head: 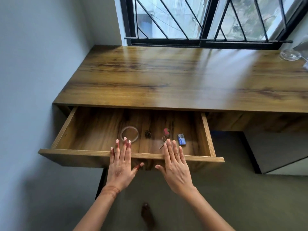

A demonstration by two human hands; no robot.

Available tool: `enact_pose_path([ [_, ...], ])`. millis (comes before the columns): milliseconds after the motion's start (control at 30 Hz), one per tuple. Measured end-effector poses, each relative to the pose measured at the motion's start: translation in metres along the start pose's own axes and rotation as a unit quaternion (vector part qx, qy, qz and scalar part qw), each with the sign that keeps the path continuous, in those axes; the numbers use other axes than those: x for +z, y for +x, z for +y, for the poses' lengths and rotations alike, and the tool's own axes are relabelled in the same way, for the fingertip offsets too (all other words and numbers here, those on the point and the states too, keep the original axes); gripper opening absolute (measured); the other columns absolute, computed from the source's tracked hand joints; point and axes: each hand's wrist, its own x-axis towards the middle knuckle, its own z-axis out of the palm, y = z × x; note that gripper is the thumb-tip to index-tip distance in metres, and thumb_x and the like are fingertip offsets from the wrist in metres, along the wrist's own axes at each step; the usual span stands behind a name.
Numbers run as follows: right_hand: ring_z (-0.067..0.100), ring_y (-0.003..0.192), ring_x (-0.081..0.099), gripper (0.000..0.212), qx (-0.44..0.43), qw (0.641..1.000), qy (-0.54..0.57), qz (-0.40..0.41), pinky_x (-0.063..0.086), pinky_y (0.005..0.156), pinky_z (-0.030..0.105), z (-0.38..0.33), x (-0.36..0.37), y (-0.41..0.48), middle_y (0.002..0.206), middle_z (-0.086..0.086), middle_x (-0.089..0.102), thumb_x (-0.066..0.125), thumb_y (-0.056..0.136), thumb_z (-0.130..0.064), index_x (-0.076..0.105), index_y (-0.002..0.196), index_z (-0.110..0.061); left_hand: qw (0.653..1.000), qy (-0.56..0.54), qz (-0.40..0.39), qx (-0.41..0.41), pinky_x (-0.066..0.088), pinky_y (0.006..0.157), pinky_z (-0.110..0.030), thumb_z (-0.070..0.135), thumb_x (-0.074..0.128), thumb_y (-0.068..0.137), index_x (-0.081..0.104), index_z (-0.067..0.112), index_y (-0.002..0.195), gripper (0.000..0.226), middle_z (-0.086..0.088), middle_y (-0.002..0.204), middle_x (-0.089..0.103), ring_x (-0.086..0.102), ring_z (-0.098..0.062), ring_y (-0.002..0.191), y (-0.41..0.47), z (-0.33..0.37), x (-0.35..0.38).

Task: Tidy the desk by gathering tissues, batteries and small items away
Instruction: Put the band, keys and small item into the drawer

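Note:
A wooden drawer point(70, 154) stands pulled out from under the desk top point(166, 77). Inside lie a pale ring band point(137, 131), a small dark clump point(147, 134), a key on a pink-red fob point(165, 136) and a small blue battery point(181, 139). My left hand point(120, 165) lies flat over the drawer's front edge with straight fingers, its tips by the ring band. My right hand point(175, 167) lies flat over the same edge, its fingertips near the key. Neither hand holds anything.
A glass object point(290, 55) stands at the desk's far right by the barred window point(200, 19). A grey cabinet point(275, 152) sits under the desk on the right. A wall closes off the left side. A foot point(147, 214) shows on the floor below.

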Motion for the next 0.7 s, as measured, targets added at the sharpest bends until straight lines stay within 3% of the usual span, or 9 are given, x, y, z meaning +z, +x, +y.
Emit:
enact_pose_path([
  [200,0.026,0.143,0.009,0.077,-0.003,1.000,-0.012,-0.023,0.008,0.115,0.041,0.005,0.003,0.008,0.154,0.012,0.010,0.030,0.089,-0.054,0.018,0.145,-0.004,1.000,0.013,-0.023,-0.009,-0.009,0.115,-0.044,0.078,0.007,0.079,0.015,-0.001,0.146,0.104,-0.018,0.156,0.006,0.002,-0.036,0.143,0.008,0.002,-0.001],
  [500,0.025,0.143,0.010,0.076,0.003,0.999,-0.028,-0.030,0.005,0.116,0.039,0.022,0.012,0.055,0.154,0.012,0.015,0.028,0.089,-0.053,0.019,0.145,-0.004,0.999,0.027,0.020,0.009,-0.002,0.115,-0.046,0.075,0.002,0.080,0.013,-0.003,0.146,0.102,-0.021,0.155,0.008,0.005,-0.038,0.142,0.060,-0.002,0.007],
  [533,0.025,0.142,0.011,0.075,0.001,0.999,-0.029,-0.028,0.005,0.116,0.039,0.025,0.015,0.062,0.154,0.012,0.014,0.028,0.089,-0.053,0.019,0.145,-0.004,0.999,0.031,0.028,0.016,0.000,0.115,-0.047,0.074,0.011,0.081,0.012,-0.002,0.146,0.100,-0.022,0.155,0.008,0.005,-0.038,0.142,0.067,-0.004,0.010],
  [633,0.026,0.142,0.012,0.074,0.000,0.999,-0.033,-0.022,0.006,0.115,0.040,0.034,0.023,0.087,0.154,0.013,0.012,0.029,0.089,-0.050,0.018,0.145,-0.003,0.997,0.030,0.065,0.040,0.000,0.114,-0.047,0.065,0.061,0.068,0.010,-0.002,0.146,0.115,-0.022,0.154,0.009,0.005,-0.038,0.142,0.093,-0.008,0.014],
  [700,0.027,0.142,0.011,0.073,-0.004,0.999,-0.039,-0.015,0.006,0.116,0.041,0.042,0.026,0.104,0.155,0.013,0.009,0.029,0.089,-0.047,0.015,0.145,-0.003,0.995,0.028,0.077,0.051,0.000,0.115,-0.047,0.057,0.073,0.062,0.008,-0.002,0.146,0.122,-0.022,0.154,0.008,0.004,-0.037,0.142,0.113,-0.009,0.012],
])
